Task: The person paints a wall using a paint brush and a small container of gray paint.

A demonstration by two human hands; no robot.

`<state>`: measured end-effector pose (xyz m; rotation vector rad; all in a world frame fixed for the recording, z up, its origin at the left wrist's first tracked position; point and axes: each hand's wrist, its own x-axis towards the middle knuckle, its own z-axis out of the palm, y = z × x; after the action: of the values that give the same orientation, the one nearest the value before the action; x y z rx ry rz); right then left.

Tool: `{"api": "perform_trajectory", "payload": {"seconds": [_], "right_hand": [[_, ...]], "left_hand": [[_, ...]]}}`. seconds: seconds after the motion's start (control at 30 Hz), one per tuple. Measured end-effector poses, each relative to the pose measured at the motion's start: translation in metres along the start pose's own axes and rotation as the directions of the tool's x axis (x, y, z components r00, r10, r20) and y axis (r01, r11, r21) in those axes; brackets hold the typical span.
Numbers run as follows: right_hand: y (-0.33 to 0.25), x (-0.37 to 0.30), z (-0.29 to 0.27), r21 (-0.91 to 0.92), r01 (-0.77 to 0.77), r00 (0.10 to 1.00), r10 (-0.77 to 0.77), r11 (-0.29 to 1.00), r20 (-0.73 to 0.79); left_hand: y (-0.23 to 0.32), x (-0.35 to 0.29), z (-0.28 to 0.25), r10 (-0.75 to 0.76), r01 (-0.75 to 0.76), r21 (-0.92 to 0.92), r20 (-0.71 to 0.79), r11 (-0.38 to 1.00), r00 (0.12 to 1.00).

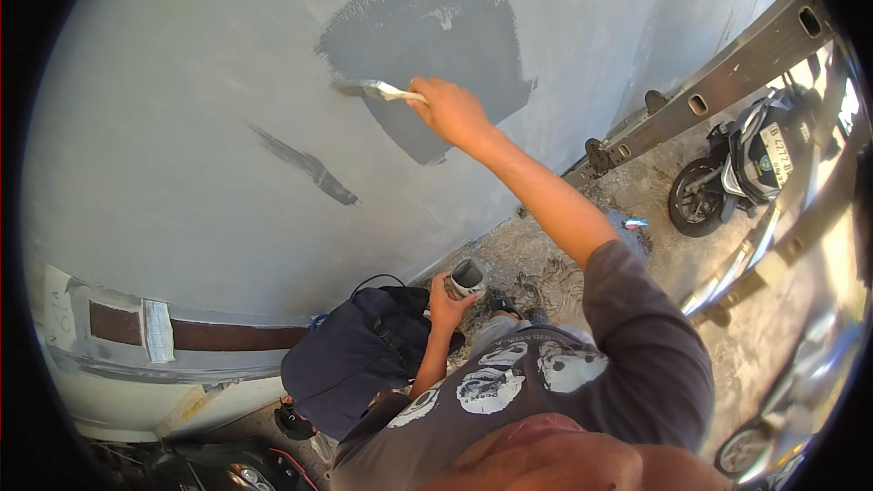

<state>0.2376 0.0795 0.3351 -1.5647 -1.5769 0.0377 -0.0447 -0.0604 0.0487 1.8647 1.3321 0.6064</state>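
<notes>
- Landmark: a dark grey patch (455,45) of paint, irregular in outline, with dry, broken brush edges along its top and left.
- The patch lies on a broad grey panel (182,82), mostly smooth and matte, faintly mottled.
- Right hand (450,111): at the patch's lower part; fingers curled closed around the pale handle of a flat paintbrush (386,91).
- The brush points left, its dark-tipped bristles at the patch's left edge; whether they press on the panel cannot be told.
- Left hand (446,309): well below the patch; fingers wrapped around a small, pale-sided container (466,279), open-topped, dark grey inside.
- A narrow, tapering dark streak (309,166) runs diagonally, below and left of the patch.
- A bulky dark fabric bag (355,364) sits below the patch, beside the left forearm.
- Farther below and left of the patch, a brown strip (236,336) is set in a pale, rough-edged border.
- Right of the patch: a metal rail (727,68) pierced by rounded slots, and beyond it a parked motorcycle (750,159) on uneven tan ground (655,264).
</notes>
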Motion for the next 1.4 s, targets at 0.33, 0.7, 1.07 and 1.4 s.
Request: {"api": "perform_trajectory", "payload": {"seconds": [0.33, 0.7, 1.07, 1.4], "right_hand": [[0.181, 0.031, -0.106, -0.288, -0.54, 0.76, 0.311, 0.791, -0.571], [-0.033, -0.027, 0.024, 0.059, 0.11, 0.985, -0.116, 0.992, 0.126], [0.064, 0.089, -0.096, 0.257, -0.044, 0.83, 0.178, 0.965, -0.528], [0.146, -0.007, -0.015, -0.305, -0.477, 0.871, 0.49, 0.824, -0.041]], "left_hand": [[-0.056, -0.043, -0.016, 0.018, -0.042, -0.198, -0.123, 0.979, 0.992], [-0.026, -0.008, 0.001, 0.019, -0.029, -0.109, -0.099, 0.994, 0.995], [-0.023, -0.044, 0.001, 0.031, -0.061, -0.223, -0.138, 0.973, 0.99], [-0.015, -0.032, 0.009, 0.044, -0.077, -0.216, -0.155, 0.973, 0.987]]}}
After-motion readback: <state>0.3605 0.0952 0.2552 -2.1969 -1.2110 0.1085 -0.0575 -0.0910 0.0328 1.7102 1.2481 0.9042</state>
